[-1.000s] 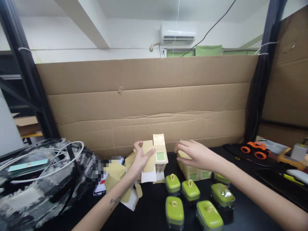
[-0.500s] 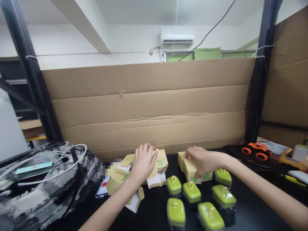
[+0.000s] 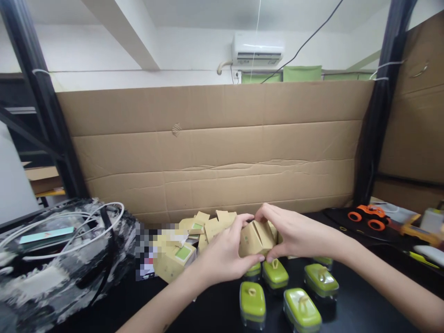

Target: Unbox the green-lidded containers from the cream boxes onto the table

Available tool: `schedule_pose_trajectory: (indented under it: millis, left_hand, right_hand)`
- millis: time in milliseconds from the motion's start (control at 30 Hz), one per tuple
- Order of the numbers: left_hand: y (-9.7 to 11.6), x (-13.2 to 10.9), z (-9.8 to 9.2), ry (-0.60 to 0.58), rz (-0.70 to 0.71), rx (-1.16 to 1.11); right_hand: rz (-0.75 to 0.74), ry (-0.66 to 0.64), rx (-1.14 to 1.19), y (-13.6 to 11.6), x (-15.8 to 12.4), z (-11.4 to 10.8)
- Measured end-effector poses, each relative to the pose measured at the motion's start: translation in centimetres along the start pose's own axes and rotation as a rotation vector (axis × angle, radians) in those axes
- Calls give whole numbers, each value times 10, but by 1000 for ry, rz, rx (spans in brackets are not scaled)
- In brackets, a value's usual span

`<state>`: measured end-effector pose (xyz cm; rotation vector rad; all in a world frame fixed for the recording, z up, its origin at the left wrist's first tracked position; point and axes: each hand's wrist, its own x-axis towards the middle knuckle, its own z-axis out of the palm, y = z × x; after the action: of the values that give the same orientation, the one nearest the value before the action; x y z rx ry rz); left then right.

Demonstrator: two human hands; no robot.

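Note:
A small yellowish cardboard box [image 3: 251, 241] is held between both hands above the black table, its top edge showing a gap. My left hand [image 3: 227, 252] grips its left side with thumb below and fingers above. On the box's right side, my right hand [image 3: 286, 231] closes with thumb and fingers. Just in front stand several green-lidded clear containers with loop handles, among them one nearest the box [image 3: 275, 275], one at front left [image 3: 253, 304] and one at front right [image 3: 302, 309]. Left of my hands lies a pile of opened cardboard boxes [image 3: 176, 259].
Behind the table stands a tall cardboard sheet [image 3: 222, 148]. A grey patterned cloth bundle [image 3: 69, 273] with white cables [image 3: 120, 210] lies at left. An orange toy truck [image 3: 369, 216] is at far right, near a yellow toy vehicle [image 3: 421, 231].
My left hand has moved right from the pile of boxes. My right hand has moved slightly left, and a box is now raised between both hands.

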<state>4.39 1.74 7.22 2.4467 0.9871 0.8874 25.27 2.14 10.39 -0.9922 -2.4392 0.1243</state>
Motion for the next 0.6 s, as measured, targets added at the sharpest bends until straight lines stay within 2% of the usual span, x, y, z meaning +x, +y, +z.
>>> schedule_pose_trajectory:
  millis: [100,233,333,467,533,600]
  left_hand:
    - [-13,5,1,80,-92,-63]
    - [-25,10,-1,127,-128,-36]
    - [-24,9,-4,129,-108,-1]
    - [-22,7,-6,143,-48,84]
    - [-21,7,-8,154,-14,149]
    - [-22,7,-9,174,29,227]
  right_hand:
    - [22,95,4,2,2,-2]
    - [7,46,141,0,1,-6]
    - [11,1,179,-3,0,-4]
    - [-95,-52,128,-4,3,3]
    - [-102,-45,125,-2,6,7]
    - [-33,13,152,4,8,13]
